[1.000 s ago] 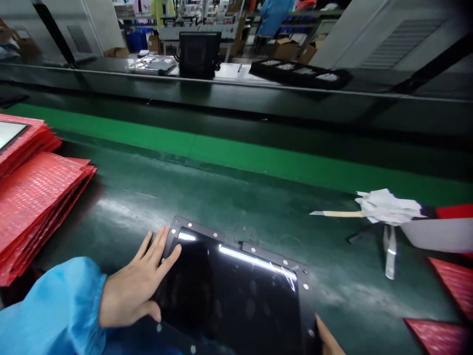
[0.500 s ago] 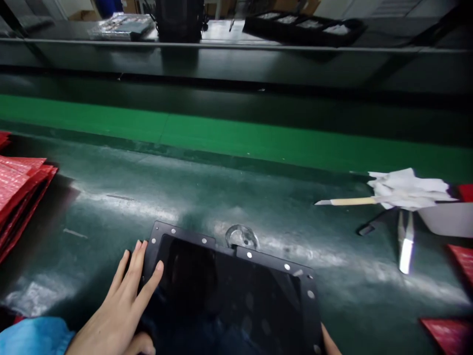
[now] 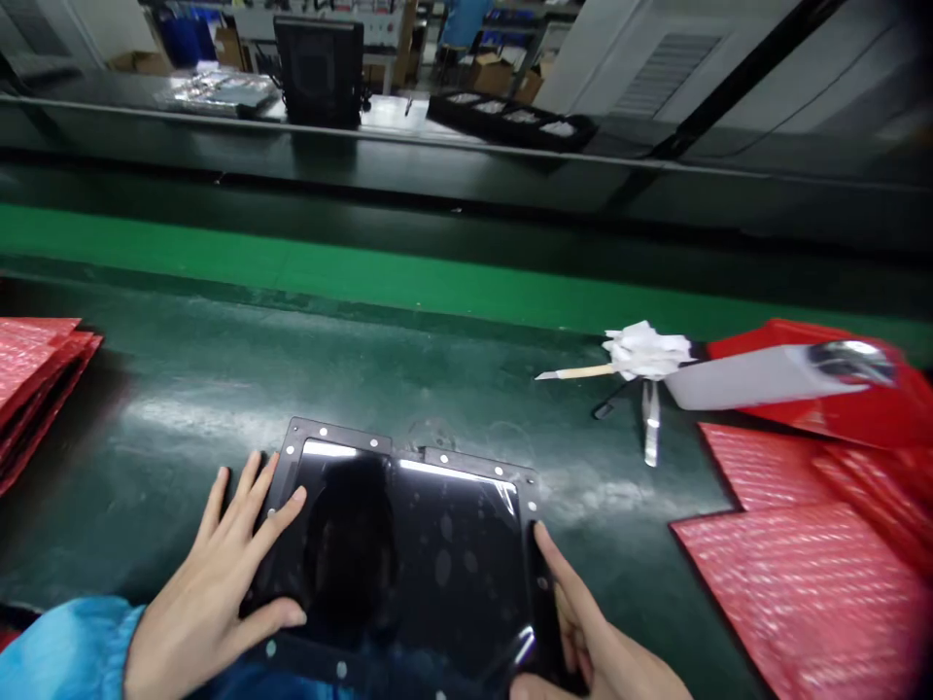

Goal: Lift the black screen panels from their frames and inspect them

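A black display panel (image 3: 408, 544) with a glossy screen and a screw-studded frame lies flat on the dark green bench (image 3: 437, 379) in front of me. My left hand (image 3: 219, 583) rests on its left edge, fingers stretched out and thumb laid across the lower left corner. My right hand (image 3: 590, 642) is against the panel's right edge, index finger extended along the frame, the other fingers curled at the lower right corner. A blue sleeve covers my left forearm.
Red bubble-wrap bags are stacked at the left (image 3: 36, 360) and spread at the right (image 3: 809, 583). A white panel (image 3: 758, 374), crumpled white paper (image 3: 645, 350), a thin stick (image 3: 575, 372) and metal tweezers (image 3: 650, 428) lie at the right. A green conveyor belt (image 3: 364, 272) runs behind.
The view has swung right and down, so the right-hand bags show. My right hand now shows fully along the panel's right edge. The left hand keeps its place on the left edge.
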### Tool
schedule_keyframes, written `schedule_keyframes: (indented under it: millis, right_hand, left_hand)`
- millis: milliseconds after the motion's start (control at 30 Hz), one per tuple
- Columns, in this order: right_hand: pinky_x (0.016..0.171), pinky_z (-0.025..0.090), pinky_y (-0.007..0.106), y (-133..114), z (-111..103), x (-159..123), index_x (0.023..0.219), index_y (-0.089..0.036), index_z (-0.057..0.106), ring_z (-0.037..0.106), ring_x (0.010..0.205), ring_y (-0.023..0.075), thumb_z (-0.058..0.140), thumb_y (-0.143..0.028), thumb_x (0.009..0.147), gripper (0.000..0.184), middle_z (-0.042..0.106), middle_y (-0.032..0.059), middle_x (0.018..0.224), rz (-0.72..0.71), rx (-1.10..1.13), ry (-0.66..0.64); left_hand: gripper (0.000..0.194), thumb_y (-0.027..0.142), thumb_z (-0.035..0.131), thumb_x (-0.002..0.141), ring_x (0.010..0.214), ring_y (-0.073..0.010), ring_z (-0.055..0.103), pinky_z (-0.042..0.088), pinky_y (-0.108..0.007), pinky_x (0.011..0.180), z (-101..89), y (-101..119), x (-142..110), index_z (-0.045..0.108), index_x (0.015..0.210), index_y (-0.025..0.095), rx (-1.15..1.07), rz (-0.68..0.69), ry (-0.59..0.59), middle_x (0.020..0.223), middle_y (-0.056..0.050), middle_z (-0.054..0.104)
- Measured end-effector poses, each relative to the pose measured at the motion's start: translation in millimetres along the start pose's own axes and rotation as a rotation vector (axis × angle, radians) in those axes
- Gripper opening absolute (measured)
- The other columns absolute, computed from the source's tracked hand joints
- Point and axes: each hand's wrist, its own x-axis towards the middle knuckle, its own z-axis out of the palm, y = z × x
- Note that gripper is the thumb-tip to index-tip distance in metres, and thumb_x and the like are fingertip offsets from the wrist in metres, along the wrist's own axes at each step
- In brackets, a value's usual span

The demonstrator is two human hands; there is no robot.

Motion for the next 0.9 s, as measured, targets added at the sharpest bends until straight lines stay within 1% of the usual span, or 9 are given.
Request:
schedule_keyframes:
  millis: [67,133,267,333,433,633,733,833,900]
  right_hand:
    - [0.048,0.046,0.027,-3.3,-4.2,0.8,0.153,-0.028,0.005,0.056,0.048,0.0185,0.075,-0.039,0.064,0.113,0.052,-0.0093,0.06,-0.039,-0.05,-0.002]
    - [0.049,0.046,0.028,-9.4,-11.6,2.5,0.152,-0.028,0.012,0.059,0.05,0.0198,0.07,-0.044,0.072,0.101,0.054,-0.0081,0.06,-0.09,-0.096,0.022]
    - [0.051,0.045,0.028,-23.6,-35.7,16.2,0.137,-0.027,0.047,0.061,0.057,0.02,0.05,-0.055,0.088,0.056,0.058,-0.0019,0.067,-0.221,-0.157,0.157]
    - [0.059,0.047,0.029,-28.9,-46.9,27.0,0.126,-0.026,0.057,0.062,0.066,0.0194,0.046,-0.055,0.092,0.046,0.06,0.0007,0.074,-0.279,-0.127,0.229]
    - [0.066,0.047,0.029,-33.6,-56.0,42.4,0.119,-0.023,0.059,0.06,0.075,0.0183,0.041,-0.047,0.096,0.038,0.059,0.0033,0.084,-0.314,-0.005,0.343]
    - [0.071,0.045,0.03,-39.4,-44.1,57.3,0.112,-0.021,0.062,0.056,0.087,0.019,0.039,-0.026,0.098,0.028,0.056,0.0066,0.099,-0.412,0.157,0.464]
    - [0.078,0.043,0.035,-40.0,-29.3,57.0,0.114,-0.021,0.062,0.053,0.092,0.0219,0.035,-0.013,0.094,0.035,0.055,0.0081,0.1,-0.505,-0.056,0.489]
    - [0.075,0.04,0.04,-38.1,-19.1,54.6,0.12,-0.02,0.061,0.051,0.089,0.0249,0.035,-0.007,0.09,0.041,0.057,0.0097,0.098,-0.519,-0.394,0.532]
    - [0.074,0.039,0.041,-38.5,-20.0,53.5,0.12,-0.018,0.061,0.05,0.089,0.026,0.036,-0.005,0.089,0.042,0.058,0.0104,0.097,-0.519,-0.511,0.535]
  left_hand:
    - [0.08,0.062,0.054,0.083,0.143,-0.0435,0.007,0.019,-0.07,0.107,-0.4,-3.4,6.1,0.029,0.148,0.023,0.085,0.037,0.061,0.158,-0.016,0.011]
    - [0.072,0.06,0.051,0.086,0.144,-0.0415,0.009,0.015,-0.068,0.11,0.6,-4.7,14.0,0.036,0.145,0.021,0.166,0.026,0.133,0.155,-0.016,0.022]
    - [0.059,0.049,0.046,0.092,0.144,-0.0397,0.009,0.011,-0.067,0.112,6.3,-1.9,33.5,0.041,0.142,0.017,0.268,-0.03,0.261,0.147,-0.018,0.038]
    - [0.056,0.044,0.045,0.093,0.144,-0.0399,0.009,0.011,-0.068,0.111,9.8,0.3,40.8,0.041,0.142,0.018,0.285,-0.049,0.302,0.147,-0.018,0.039]
    - [0.057,0.041,0.042,0.094,0.144,-0.0394,0.009,0.012,-0.069,0.11,15.7,2.0,44.6,0.036,0.145,0.018,0.272,-0.063,0.348,0.149,-0.018,0.036]
    - [0.066,0.049,0.037,0.093,0.144,-0.0393,0.013,0.011,-0.068,0.11,24.6,-2.9,44.2,0.029,0.148,0.012,0.213,-0.057,0.396,0.15,-0.018,0.033]
    - [0.064,0.049,0.039,0.093,0.144,-0.0384,0.014,0.012,-0.067,0.111,25.0,-5.8,44.5,0.033,0.146,0.015,0.212,-0.043,0.398,0.15,-0.016,0.036]
    - [0.059,0.045,0.041,0.093,0.144,-0.0369,0.014,0.014,-0.066,0.112,24.2,-6.1,43.5,0.034,0.146,0.02,0.181,-0.049,0.382,0.152,-0.013,0.032]
    - [0.059,0.043,0.041,0.094,0.144,-0.036,0.013,0.016,-0.065,0.111,23.5,-5.3,43.1,0.031,0.147,0.02,0.127,-0.065,0.36,0.154,-0.013,0.027]
